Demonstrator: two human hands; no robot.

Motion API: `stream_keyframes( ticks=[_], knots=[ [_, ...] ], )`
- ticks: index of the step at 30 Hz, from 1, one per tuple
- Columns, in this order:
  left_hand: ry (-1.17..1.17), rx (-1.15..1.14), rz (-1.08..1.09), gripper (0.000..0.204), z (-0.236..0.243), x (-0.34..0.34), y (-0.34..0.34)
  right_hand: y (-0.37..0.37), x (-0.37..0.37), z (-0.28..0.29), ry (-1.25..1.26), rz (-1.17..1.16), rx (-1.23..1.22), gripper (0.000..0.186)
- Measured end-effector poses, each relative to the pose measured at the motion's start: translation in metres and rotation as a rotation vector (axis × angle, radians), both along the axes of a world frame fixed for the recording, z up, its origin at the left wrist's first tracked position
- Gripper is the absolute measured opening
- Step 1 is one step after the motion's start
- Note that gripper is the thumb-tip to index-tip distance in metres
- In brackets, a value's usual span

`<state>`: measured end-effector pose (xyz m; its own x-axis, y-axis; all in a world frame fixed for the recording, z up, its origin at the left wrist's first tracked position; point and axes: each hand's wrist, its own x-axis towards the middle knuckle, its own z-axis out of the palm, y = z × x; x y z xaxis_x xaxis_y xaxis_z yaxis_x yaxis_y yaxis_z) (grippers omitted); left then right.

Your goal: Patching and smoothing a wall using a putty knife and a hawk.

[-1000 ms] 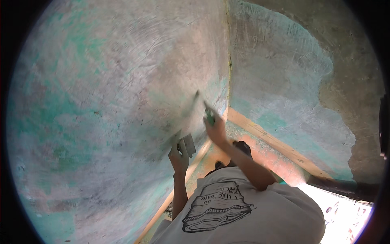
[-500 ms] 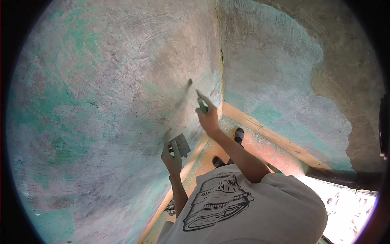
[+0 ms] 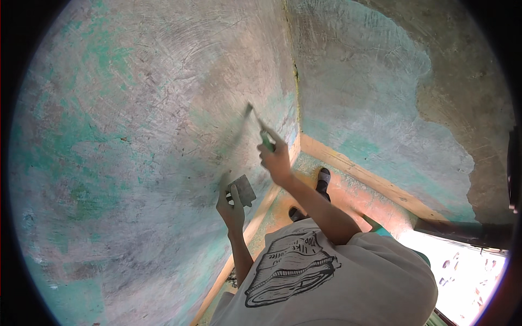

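Note:
My right hand is closed round the green handle of a narrow-bladed scraper. Its thin blade reaches up and to the left, and the dark tip is at the patchy left wall; whether it touches cannot be told. Lower and to the left, my left hand grips a flat, squarish grey plate, like a putty spreader, with the thumb across it. That plate is close by the wall, where the hand's shadow falls. Grey, whitish and green patches cover the wall.
A cracked corner line joins the left wall to a right wall with a bare brown area. A light skirting strip runs along the base. My sandalled feet stand on an orange-toned floor. Bright light enters at lower right.
The scraper's tip has shifted slightly left along the wall, and my right hand has dropped a little. My left hand and the grey plate have barely moved.

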<state>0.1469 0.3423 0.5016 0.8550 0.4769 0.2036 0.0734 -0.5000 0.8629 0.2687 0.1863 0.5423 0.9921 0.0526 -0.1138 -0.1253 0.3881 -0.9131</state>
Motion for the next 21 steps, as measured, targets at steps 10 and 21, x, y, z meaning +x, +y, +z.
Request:
stream_keyframes(
  ticks=[10, 21],
  knots=[
    [-0.064, 0.074, -0.036, 0.023, -0.014, 0.001, 0.0, 0.014, -0.018, -0.031, -0.386, -0.112, -0.295, 0.066],
    [-0.107, 0.018, 0.026, 0.014, -0.01, -0.007, 0.007, -0.059, 0.012, 0.036, -0.527, -0.017, -0.348, 0.052]
  ],
)
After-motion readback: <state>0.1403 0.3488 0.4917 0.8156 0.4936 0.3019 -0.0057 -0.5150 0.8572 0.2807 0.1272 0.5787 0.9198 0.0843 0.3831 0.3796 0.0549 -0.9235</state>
